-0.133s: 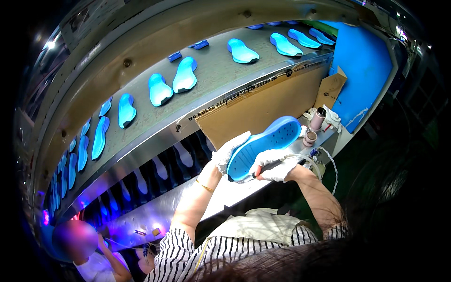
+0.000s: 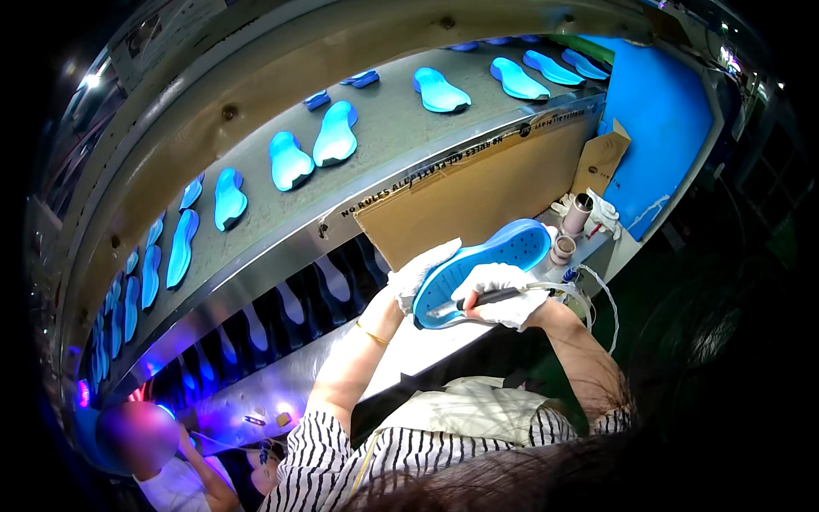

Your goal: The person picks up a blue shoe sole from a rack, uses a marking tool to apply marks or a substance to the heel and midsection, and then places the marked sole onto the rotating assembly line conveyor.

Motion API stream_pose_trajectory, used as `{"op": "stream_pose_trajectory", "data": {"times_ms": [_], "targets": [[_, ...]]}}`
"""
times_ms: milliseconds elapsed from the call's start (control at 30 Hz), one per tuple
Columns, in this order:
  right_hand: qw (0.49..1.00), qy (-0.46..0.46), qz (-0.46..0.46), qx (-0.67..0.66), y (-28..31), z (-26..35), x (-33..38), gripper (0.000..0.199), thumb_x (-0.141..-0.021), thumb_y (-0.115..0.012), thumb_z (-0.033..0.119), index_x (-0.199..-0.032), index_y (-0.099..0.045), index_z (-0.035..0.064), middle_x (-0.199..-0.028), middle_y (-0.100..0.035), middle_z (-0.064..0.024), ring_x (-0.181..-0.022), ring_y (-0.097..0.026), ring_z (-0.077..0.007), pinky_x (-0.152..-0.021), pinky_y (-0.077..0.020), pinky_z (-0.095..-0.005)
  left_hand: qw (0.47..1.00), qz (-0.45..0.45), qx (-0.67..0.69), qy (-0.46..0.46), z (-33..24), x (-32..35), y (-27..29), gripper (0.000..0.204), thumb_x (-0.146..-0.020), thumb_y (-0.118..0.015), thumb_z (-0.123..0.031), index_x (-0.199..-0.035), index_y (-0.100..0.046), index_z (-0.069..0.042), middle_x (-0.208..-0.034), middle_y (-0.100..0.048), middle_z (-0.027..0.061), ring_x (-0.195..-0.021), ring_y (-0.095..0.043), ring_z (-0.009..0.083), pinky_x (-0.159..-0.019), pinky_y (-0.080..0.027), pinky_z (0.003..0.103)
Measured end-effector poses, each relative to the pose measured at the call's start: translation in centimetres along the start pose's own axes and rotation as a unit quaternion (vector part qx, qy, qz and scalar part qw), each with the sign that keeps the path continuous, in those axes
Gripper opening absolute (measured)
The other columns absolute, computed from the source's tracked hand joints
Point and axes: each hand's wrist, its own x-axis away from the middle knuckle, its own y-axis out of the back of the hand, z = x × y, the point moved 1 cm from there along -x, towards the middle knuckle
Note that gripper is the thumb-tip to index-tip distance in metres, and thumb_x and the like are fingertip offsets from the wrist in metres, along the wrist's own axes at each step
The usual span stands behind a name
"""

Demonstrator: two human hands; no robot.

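Blue shoe sole [image 2: 514,249], dotted with holes, held slantwise; dark pen-shaped tool [image 2: 493,297] over nearer end.

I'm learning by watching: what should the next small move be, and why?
Probably a short stroke of the dark pen-like tool along the inner face of the blue sole: the right hand grips the tool, its tip pointing over that face, while the left hand holds the sole's edge. Whether the tip touches isn't clear.
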Motion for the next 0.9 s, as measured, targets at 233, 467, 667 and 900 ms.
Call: {"op": "stream_pose_trajectory", "data": {"times_ms": [233,467,667,900], "targets": [[0.972,-0.033,0.068,0.224,1.5,0.5,0.5,0.010,-0.068,-0.069,0.002,-0.076,-0.064,0.0057,-0.083,-0.064,-0.0069,-0.078,-0.062,-0.0187,-0.070,-0.0497,-0.0294,0.991,-0.030,-0.130,0.002,-0.2,0.0,0.2,0.039,-0.087,-0.059,-0.033,-0.109,-0.057,0.000,-0.096,-0.064,0.0127,-0.077,-0.065,0.0179,-0.067,-0.055,0.026],[0.969,0.026,0.029,0.242,2.3,1.9,1.0,0.011,-0.065,-0.070,0.002,-0.073,-0.063,0.0060,-0.081,-0.063,-0.0060,-0.079,-0.061,-0.0186,-0.071,-0.0488,-0.0291,0.994,0.041,-0.095,0.036,0.4,-0.8,1.0,0.042,-0.088,-0.057,-0.036,-0.110,-0.057,0.000,-0.096,-0.064,0.0137,-0.075,-0.065,0.0184,-0.065,-0.056,0.028],[0.988,-0.041,0.019,0.144,1.5,2.2,2.1,0.011,-0.070,-0.069,-0.002,-0.077,-0.063,0.0037,-0.079,-0.064,-0.0051,-0.073,-0.059,-0.0128,-0.065,-0.0474,-0.0269,0.985,0.139,0.097,-0.020,1.1,-0.8,1.8,0.062,-0.091,-0.043,-0.048,-0.126,-0.044,0.004,-0.114,-0.056,0.0245,-0.097,-0.060,0.0327,-0.083,-0.052,0.042],[0.991,-0.121,-0.023,-0.058,-4.4,-0.3,2.3,0.008,-0.074,-0.069,0.002,-0.081,-0.064,0.0037,-0.075,-0.064,-0.0032,-0.069,-0.059,-0.0095,-0.063,-0.0478,-0.0231,0.945,0.181,0.247,-0.116,1.3,-0.5,2.2,0.072,-0.089,-0.039,-0.055,-0.133,-0.035,0.001,-0.124,-0.048,0.0266,-0.105,-0.055,0.0393,-0.088,-0.047,0.050]]}}
